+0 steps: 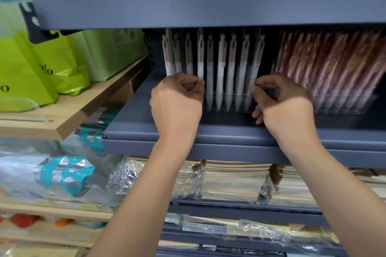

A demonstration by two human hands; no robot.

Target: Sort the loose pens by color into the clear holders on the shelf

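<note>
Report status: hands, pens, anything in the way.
Left hand pinching white pens, row's left side. Right hand pinching at row's right end. Pens upright in clear holder; pink pens alongside. No obstruction seen.

I see the white plastic pens standing in a clear plastic holder on the grey-blue metal shelf, the pink pens in a second clear holder just right of them. Green plastic bags sit on a wooden shelf to the left; film-wrapped paper stacks lie below.
</note>
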